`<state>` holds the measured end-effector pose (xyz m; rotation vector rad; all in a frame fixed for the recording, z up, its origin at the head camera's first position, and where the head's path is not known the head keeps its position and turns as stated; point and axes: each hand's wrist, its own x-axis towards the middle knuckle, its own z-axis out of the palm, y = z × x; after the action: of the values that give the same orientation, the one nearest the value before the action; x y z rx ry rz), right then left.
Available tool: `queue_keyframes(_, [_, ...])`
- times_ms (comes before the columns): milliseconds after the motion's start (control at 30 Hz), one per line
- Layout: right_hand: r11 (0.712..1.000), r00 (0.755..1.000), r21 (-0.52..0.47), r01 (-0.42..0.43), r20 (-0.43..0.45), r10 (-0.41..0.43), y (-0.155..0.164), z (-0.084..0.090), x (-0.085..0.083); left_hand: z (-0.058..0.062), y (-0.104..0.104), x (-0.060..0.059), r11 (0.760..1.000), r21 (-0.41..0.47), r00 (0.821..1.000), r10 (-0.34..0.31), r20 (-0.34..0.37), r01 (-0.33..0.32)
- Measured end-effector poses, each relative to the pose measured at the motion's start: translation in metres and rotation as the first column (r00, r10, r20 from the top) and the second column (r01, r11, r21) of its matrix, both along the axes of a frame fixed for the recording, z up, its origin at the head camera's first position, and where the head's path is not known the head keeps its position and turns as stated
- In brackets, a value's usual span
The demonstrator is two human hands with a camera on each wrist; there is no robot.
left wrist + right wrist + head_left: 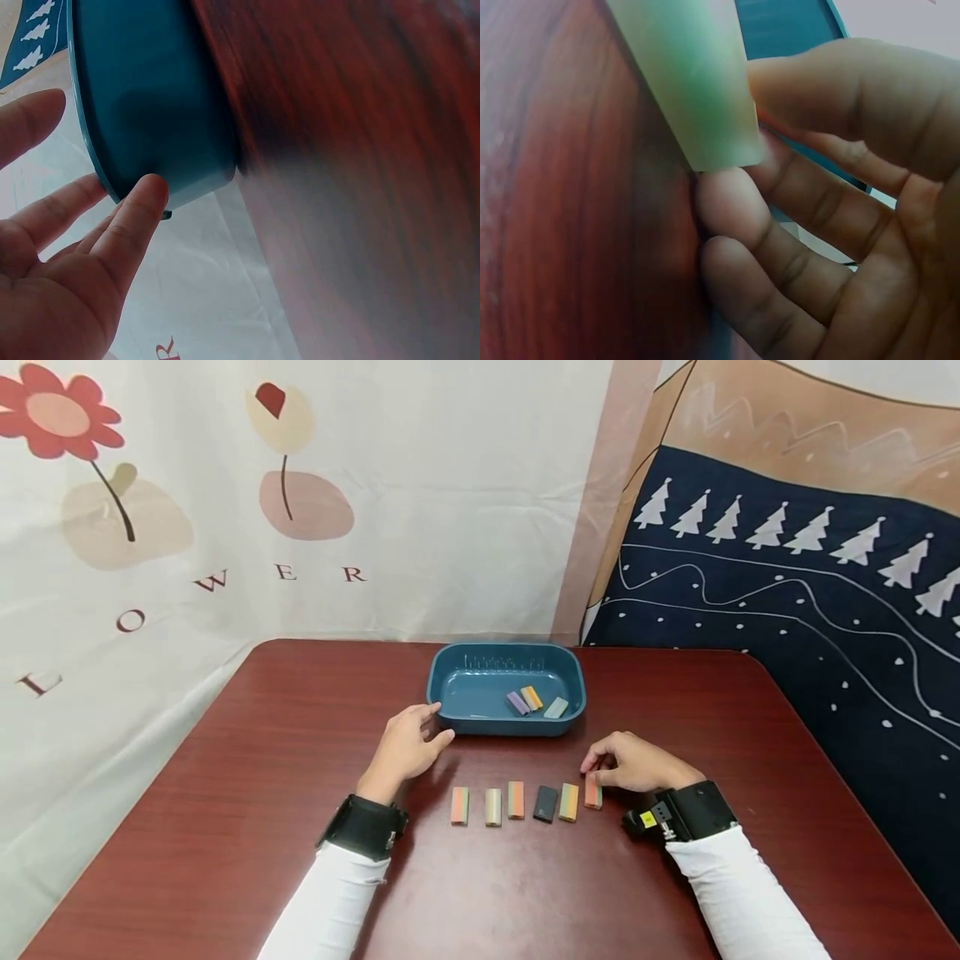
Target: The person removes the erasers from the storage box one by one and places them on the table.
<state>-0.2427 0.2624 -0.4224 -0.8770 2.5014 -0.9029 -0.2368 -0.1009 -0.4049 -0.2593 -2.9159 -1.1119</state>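
On the red-brown table [225, 827], three blocks [534, 701] lie in the blue tray [450, 681]; six wait. Right hand [637, 764] pinches the rightmost block [593, 793]; relaxed left hand [405, 747] touches the tray.

A small oblong block [593, 792], orange-red with a pale green side, lies flat on the dark red counter [225, 827] at the right end of a row of six like blocks, its long axis pointing away from the person. The right hand [636, 763] pinches its far end with curled fingers; in the right wrist view the block's pale green face [697, 82] sits against the fingertips [731, 199]. Just beyond the row stands a teal tray [480, 723], rectangular with rounded corners, holding three blocks near its right side. The left hand [405, 747] touches the tray's near left corner, thumb [139, 206] against the outer wall [161, 105].
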Motion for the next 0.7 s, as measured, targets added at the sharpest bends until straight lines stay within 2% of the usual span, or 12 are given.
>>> queue_keyframes(233, [1.0, 1.0, -0.027, 0.008, -0.002, -0.008, -0.0005, -0.0011, 0.0009, -0.0017, -0.0001, -0.001, 1.0, 0.021, 1.0, -0.004, 0.009, 0.004])
queue_keyframes(467, [0.999, 0.995, -0.042, 0.034, -0.094, -0.038, -0.0027, -0.002, 0.0, -0.0029, -0.0014, -0.0015, 0.999, 0.036, 1.0, -0.002, 0.018, 0.001])
queue_keyframes(700, [0.993, 0.977, -0.069, 0.096, -0.184, -0.107, -0.0087, 0.0053, 0.0004, 0.0001, -0.0024, -0.0018, 1.0, 0.031, 1.0, -0.008, 0.018, 0.007])
